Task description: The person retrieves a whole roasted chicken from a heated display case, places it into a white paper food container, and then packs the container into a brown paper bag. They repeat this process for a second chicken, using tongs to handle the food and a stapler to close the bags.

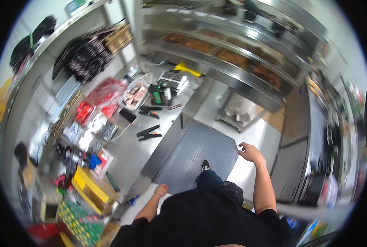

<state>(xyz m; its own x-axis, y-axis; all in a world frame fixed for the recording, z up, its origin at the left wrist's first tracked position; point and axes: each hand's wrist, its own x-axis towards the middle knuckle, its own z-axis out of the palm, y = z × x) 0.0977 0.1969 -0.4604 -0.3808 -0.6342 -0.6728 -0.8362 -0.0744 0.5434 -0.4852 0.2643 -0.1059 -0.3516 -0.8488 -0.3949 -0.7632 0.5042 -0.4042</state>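
My right hand (249, 152) is held out over the floor on the right, its fingers bent and apart, with nothing in it. Low by my side, near the front edge of the steel counter (131, 157), hangs my left hand (162, 190). Its fingers look curled, but their inner side is hidden. On the counter lie two black spring clamps (149, 133), a dark-screened phone (128, 115) with a white cable, and a clear plastic tub (135, 95) of pinkish pieces. A black and green device (161, 93) stands behind them.
A grey textured mat (202, 151) covers the floor under my shoe (205, 165). Ahead, steel shelving (220, 72) holds trays of browned food (232, 57). A low wheeled cart (239, 112) stands beneath. Dark-fronted cabinets (289, 166) line the right; a yellow box (92, 188) sits left.
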